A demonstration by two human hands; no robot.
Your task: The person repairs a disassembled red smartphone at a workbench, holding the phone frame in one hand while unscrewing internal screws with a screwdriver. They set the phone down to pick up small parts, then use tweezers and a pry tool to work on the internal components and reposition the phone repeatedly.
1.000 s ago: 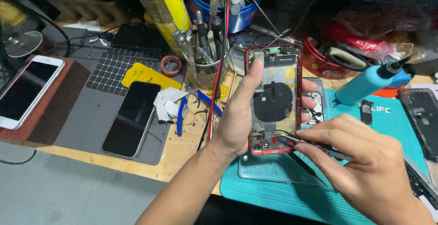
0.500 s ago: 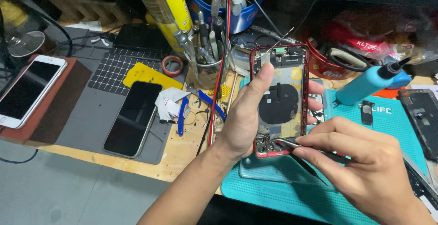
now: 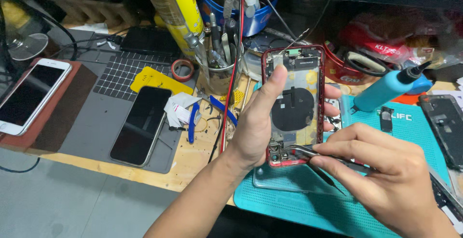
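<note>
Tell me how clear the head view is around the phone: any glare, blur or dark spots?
Head view: the opened red phone and tweezers are sharp and evenly lit; the left hand throws little shadow; the shelf at the top is dim; the black phone on the grey mat shows faint reflection.

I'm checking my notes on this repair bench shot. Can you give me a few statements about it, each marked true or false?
1. The left hand holds an opened red phone housing. True.
2. The right hand is empty. False: it grips metal tweezers, tips at the housing's lower end.
3. A black phone lies face up on the grey mat. True.
4. The white phone lies on the teal mat. False: it lies on a brown pad at far left.
</note>
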